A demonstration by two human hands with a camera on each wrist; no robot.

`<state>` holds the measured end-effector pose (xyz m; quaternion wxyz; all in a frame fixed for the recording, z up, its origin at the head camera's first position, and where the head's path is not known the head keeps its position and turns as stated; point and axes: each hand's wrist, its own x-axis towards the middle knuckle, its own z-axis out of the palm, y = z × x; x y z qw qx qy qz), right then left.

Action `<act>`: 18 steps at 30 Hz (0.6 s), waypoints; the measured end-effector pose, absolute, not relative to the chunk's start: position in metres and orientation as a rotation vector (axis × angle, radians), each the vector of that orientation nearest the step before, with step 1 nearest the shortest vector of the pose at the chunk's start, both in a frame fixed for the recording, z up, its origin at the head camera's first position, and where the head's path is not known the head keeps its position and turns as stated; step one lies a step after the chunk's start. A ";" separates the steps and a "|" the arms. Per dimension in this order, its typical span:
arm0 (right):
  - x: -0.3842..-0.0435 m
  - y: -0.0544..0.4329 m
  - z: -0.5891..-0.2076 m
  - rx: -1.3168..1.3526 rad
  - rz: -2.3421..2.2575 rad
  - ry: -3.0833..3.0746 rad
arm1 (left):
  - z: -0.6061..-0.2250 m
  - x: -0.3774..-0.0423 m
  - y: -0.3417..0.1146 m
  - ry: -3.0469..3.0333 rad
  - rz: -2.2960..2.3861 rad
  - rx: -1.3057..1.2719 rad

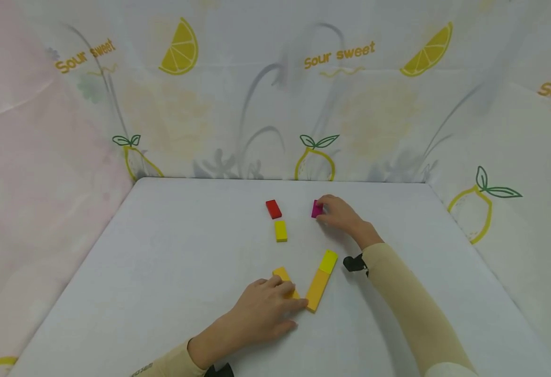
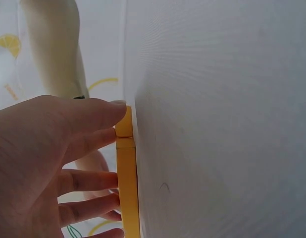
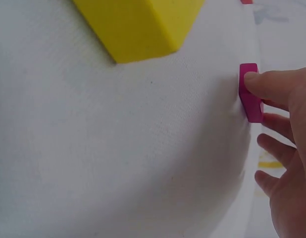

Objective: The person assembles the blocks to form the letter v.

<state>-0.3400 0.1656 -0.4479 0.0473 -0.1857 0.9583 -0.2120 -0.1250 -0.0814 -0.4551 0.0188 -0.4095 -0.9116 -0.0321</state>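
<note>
At the far side of the table my right hand [image 1: 339, 213] pinches a magenta block [image 1: 317, 208] between thumb and fingers. In the right wrist view, the thumb lies on the face of this magenta block [image 3: 250, 96]. Nearer the front, my left hand [image 1: 263, 309] rests its extended fingers on an orange block [image 1: 282, 273], partly hidden beneath them. One fingertip touches the near end of a second orange block [image 1: 318, 290]. A bright yellow block [image 1: 329, 261] adjoins that one's far end in a slanted line. The left wrist view shows fingertips along an orange block [image 2: 127, 183].
A red block [image 1: 273, 209] lies left of the magenta one, and a yellow block [image 1: 280, 231] sits just in front of it. The white table [image 1: 172, 251] meets a lemon-printed cloth backdrop [image 1: 238, 120] at its back edge.
</note>
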 end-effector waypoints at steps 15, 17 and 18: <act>-0.343 0.164 -0.449 -0.525 -0.607 2.909 | -0.456 -0.126 -0.082 -2.845 -0.092 -1.275; -0.343 0.164 -0.448 -0.508 -0.610 2.909 | -0.456 -0.126 -0.082 -2.837 -0.091 -1.276; -0.342 0.164 -0.447 -0.499 -0.610 2.909 | -0.456 -0.126 -0.082 -2.831 -0.090 -1.277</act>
